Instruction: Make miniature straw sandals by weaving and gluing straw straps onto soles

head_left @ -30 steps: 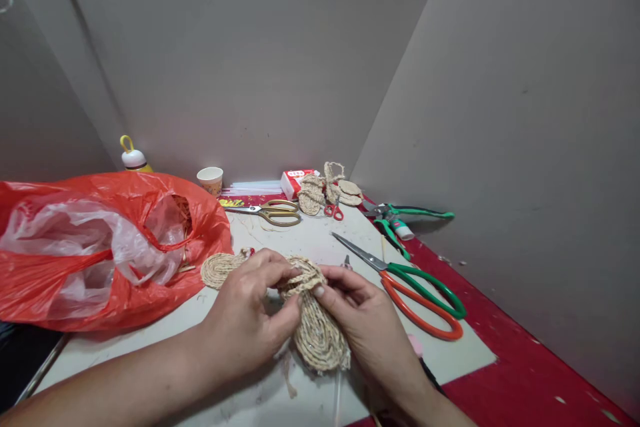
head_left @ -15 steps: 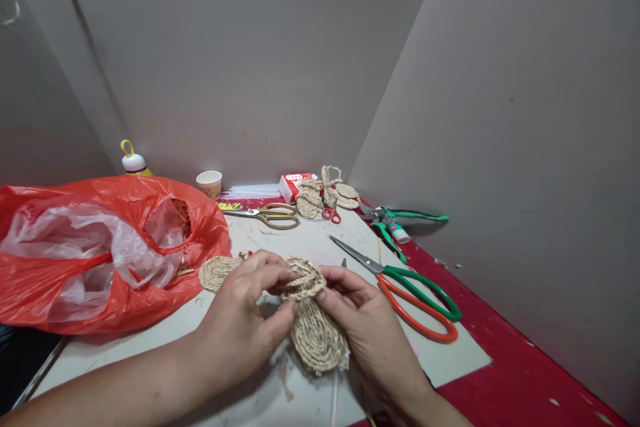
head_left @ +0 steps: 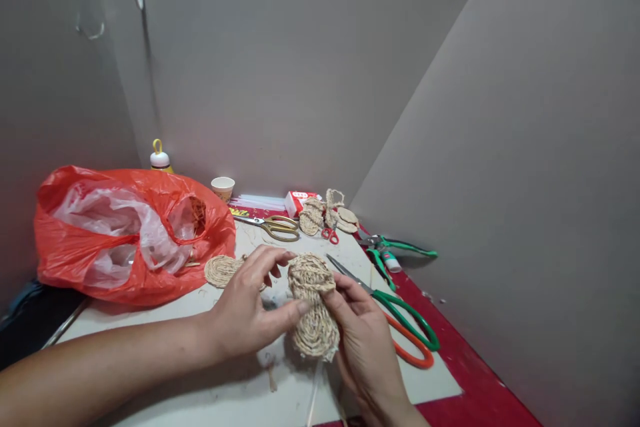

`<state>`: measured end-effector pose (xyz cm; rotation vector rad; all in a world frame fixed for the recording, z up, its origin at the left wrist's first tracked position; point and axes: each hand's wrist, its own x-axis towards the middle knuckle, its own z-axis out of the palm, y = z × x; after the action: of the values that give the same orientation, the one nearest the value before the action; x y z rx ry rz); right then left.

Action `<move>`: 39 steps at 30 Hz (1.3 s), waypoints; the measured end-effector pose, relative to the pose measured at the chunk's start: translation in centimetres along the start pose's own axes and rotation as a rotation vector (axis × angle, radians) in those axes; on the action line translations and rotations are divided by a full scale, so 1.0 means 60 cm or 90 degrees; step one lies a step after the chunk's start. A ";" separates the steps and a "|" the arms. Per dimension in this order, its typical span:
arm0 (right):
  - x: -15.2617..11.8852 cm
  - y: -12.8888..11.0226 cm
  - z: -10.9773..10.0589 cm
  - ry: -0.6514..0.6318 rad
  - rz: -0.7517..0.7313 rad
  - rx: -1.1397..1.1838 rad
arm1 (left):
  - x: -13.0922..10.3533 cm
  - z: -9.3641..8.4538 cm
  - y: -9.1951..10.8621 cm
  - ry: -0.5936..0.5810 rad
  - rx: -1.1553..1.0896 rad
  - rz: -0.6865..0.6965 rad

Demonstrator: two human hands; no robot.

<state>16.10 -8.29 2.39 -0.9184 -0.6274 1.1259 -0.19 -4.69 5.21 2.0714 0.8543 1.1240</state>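
A small woven straw slipper point(head_left: 314, 327), with a coiled sole and a braided band across its upper part, is held above the white board. My right hand point(head_left: 364, 327) grips its right edge between thumb and fingers. On the left side, my left hand point(head_left: 255, 300) has its thumb and fingers spread apart; the thumb tip is at the slipper's left edge. Behind my left hand lies a coiled straw sole point(head_left: 221, 271), partly covered by it.
A red plastic bag point(head_left: 145, 287) fills the left. Large green-and-orange scissors point(head_left: 415, 320) lie right of my right hand. Farther back are gold-handled scissors point(head_left: 280, 229), a paper cup point(head_left: 223, 188), small red scissors point(head_left: 330, 235), more straw pieces point(head_left: 311, 216) and green pruners point(head_left: 407, 247).
My left fingers have come off the slipper's band and spread apart. The band now lies flatter across the slipper. The camera view has shifted.
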 end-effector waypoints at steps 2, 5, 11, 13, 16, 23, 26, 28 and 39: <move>0.000 -0.001 0.002 -0.009 -0.007 0.009 | -0.003 0.008 -0.009 0.040 -0.078 -0.056; 0.001 0.003 0.002 -0.024 -0.006 0.016 | -0.006 0.023 -0.030 0.035 -0.233 -0.149; -0.004 0.019 0.000 -0.070 0.028 0.008 | -0.012 0.041 -0.055 -0.003 -0.375 -0.223; -0.007 0.023 0.000 -0.087 0.041 -0.002 | -0.014 0.042 -0.055 0.001 -0.378 -0.210; -0.011 0.028 0.001 -0.100 0.061 -0.021 | -0.016 0.041 -0.051 0.012 -0.377 -0.182; -0.011 0.027 0.001 -0.093 0.084 -0.072 | -0.023 0.035 -0.041 0.011 -0.370 -0.128; -0.011 0.027 0.000 -0.089 0.083 -0.078 | -0.023 0.037 -0.043 0.013 -0.386 -0.130; -0.010 0.027 0.001 -0.088 0.086 -0.074 | -0.022 0.038 -0.043 0.013 -0.391 -0.141; -0.011 0.016 0.003 -0.114 0.104 -0.014 | -0.018 0.033 -0.035 0.005 -0.338 -0.167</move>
<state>15.27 -8.74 1.64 -0.9060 -0.7222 1.3606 0.59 -4.73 2.21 1.4758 0.7095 1.0724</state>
